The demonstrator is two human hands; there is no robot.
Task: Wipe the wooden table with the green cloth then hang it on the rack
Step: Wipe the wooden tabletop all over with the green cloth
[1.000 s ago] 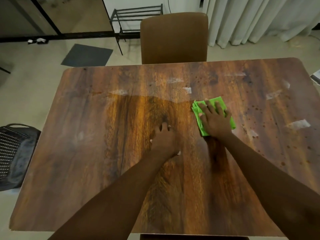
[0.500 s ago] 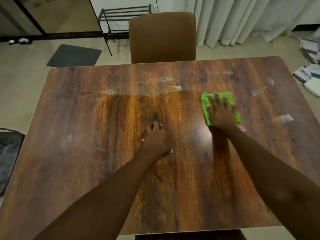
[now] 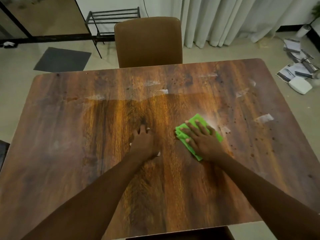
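A folded green cloth [image 3: 200, 120] lies flat on the wooden table [image 3: 69, 135], right of centre. My right hand [image 3: 202, 139] presses down on the cloth with fingers spread, covering most of it. My left hand [image 3: 144, 144] rests flat on the bare wood just left of the cloth, holding nothing. White smears and dark specks mark the far and right parts of the tabletop. A black metal rack [image 3: 112, 19] stands on the floor beyond the table, at the back left.
A brown chair [image 3: 149, 42] is pushed in at the table's far edge. A dark mat [image 3: 62, 58] lies on the floor at left. Papers and a white box [image 3: 300, 84] are scattered on the floor at right. Curtains hang behind.
My right hand has slid the cloth back toward me and slightly left across the table. The left hand stayed planted. The view shifted a little to the right.
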